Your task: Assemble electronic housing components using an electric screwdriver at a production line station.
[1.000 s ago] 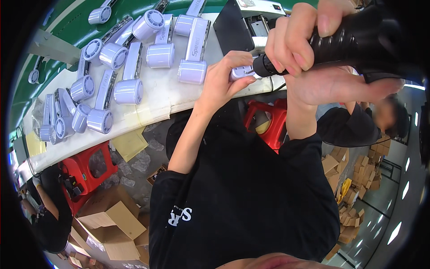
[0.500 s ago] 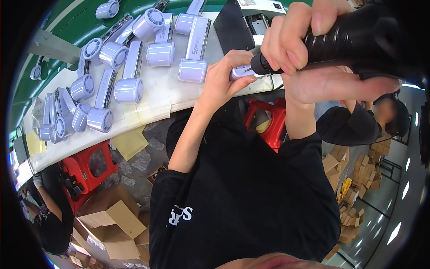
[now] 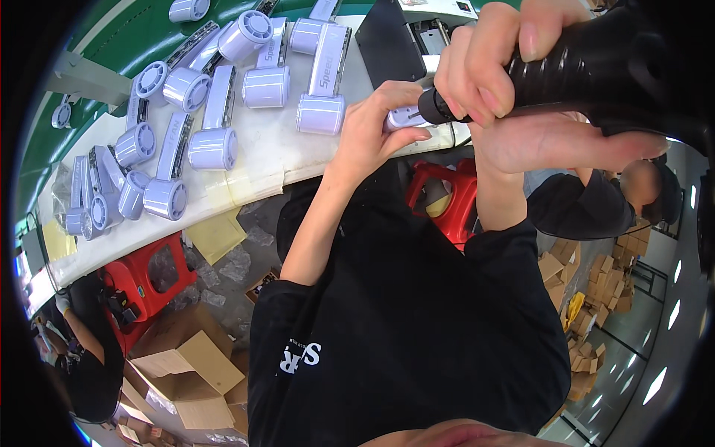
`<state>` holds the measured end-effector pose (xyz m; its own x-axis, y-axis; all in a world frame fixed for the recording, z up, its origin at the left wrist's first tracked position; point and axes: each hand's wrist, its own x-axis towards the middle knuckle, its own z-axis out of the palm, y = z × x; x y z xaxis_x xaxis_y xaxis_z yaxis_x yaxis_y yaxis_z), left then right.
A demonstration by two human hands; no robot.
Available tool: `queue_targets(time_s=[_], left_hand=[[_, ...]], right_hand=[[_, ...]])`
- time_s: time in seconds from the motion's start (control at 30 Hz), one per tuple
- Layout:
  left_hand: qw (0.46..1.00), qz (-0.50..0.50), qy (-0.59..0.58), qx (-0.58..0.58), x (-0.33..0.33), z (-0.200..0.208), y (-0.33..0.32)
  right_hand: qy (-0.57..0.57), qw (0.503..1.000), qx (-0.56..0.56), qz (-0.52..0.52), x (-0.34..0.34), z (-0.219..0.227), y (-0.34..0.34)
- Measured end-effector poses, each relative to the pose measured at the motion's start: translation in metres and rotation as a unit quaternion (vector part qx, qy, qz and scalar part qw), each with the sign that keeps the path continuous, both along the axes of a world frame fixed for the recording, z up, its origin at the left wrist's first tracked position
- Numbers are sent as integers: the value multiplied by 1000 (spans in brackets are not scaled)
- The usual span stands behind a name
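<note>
My left hand (image 3: 372,130) is shut on a small lavender plastic part (image 3: 403,118) at the front edge of the white worktable (image 3: 275,160). My right hand (image 3: 495,82) grips a black ribbed power screwdriver (image 3: 603,67), whose tip touches the part's right end. The rest of the part is hidden under my fingers. Both forearms rise from my black shirt.
Several lavender handheld device housings (image 3: 212,127) lie in rows on the table's left. A black flat item (image 3: 387,41) sits behind my hands. Red stools (image 3: 447,197) and cardboard boxes (image 3: 186,365) stand on the floor. Another person (image 3: 596,208) in black sits at right, one more (image 3: 82,357) at lower left.
My right hand and the screwdriver have crept slightly up and right in view; the tip stays on the part and my left hand keeps its hold.
</note>
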<state>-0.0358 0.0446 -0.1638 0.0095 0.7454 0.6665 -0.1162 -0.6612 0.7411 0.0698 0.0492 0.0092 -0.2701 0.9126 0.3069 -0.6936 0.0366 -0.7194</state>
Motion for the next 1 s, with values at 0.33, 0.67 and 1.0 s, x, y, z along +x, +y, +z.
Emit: queue_targets(time_s=[0.33,0.67,1.0], left_hand=[[1000,13,23,4,-1,1,-2],[998,47,43,-7,-1,7,6],[992,6,3,128,-39,113,72]], right_hand=[[-78,996,30,-41,-14,6,5],[-115,961,248,44,-13,-4,41],[-417,848,91,-313,161,-22,53]])
